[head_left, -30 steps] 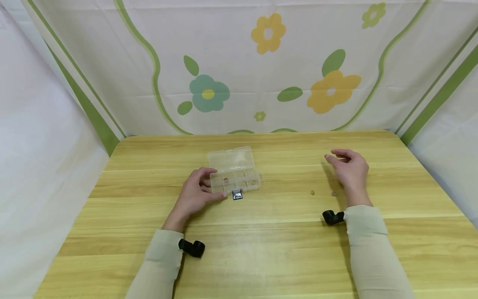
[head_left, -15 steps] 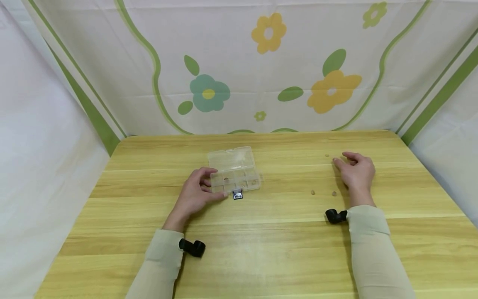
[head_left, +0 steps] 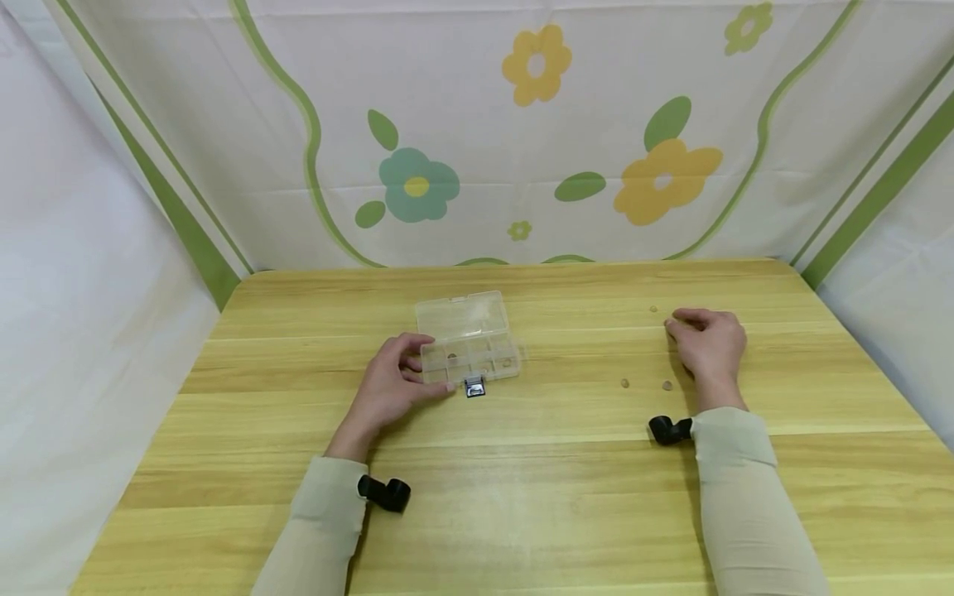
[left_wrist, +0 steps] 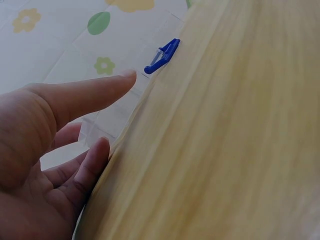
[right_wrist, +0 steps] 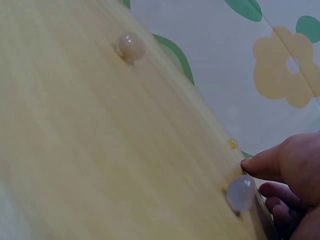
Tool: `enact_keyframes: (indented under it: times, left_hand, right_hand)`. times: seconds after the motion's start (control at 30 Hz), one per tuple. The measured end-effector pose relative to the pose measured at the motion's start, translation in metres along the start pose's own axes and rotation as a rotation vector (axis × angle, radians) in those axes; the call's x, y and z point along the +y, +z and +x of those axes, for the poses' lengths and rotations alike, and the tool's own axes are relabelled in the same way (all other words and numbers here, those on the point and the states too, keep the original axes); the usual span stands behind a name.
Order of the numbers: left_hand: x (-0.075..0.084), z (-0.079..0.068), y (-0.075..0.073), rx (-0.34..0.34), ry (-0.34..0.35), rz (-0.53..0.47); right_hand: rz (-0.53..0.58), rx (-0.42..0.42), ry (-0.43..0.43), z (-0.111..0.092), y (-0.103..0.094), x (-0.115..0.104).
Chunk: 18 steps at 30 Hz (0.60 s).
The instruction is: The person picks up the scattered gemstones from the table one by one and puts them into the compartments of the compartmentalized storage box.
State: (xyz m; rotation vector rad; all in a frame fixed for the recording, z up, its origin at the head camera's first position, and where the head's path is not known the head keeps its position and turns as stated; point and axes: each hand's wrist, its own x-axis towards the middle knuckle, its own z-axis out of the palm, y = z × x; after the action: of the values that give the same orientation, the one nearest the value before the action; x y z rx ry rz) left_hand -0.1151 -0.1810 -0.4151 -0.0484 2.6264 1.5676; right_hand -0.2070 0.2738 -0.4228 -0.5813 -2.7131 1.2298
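Observation:
A clear plastic compartment box (head_left: 480,358) lies on the table with its lid (head_left: 462,318) folded back. Small beads show in some compartments. My left hand (head_left: 391,374) grips the box's left end, thumb along the front edge and fingers at the side and back. The front latch appears blue (left_wrist: 164,57) in the left wrist view. My right hand (head_left: 708,343) is low over the table at the right, thumb and index finger brought together; I cannot tell whether they pinch a bead. Near it lie a yellowish bead (right_wrist: 232,143), a whitish bead (right_wrist: 241,193) and a pinkish bead (right_wrist: 131,46).
The wooden table (head_left: 492,497) ends at the back against a flowered curtain (head_left: 477,149). More white cloth hangs at both sides. A black wrist camera (head_left: 383,494) sits on the left sleeve, another wrist camera (head_left: 668,430) on the right.
My right hand has shifted a little right and toward me, uncovering the far bead, and its thumb and index finger have come together. The left hand and box have stayed still.

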Motion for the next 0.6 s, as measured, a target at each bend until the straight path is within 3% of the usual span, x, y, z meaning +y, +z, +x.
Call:
enact_keyframes:
  times: [0.37, 0.6]
  left_hand:
    - [-0.0001, -0.0003, -0.0002, 0.002, -0.004, -0.002]
    - [0.0005, -0.0004, 0.0006, 0.001, 0.003, 0.006]
  right_hand:
    - [-0.015, 0.007, -0.022, -0.0030, 0.0022, -0.0015]
    - [-0.056, -0.059, -0.082, 0.0000, 0.0007, -0.0031]
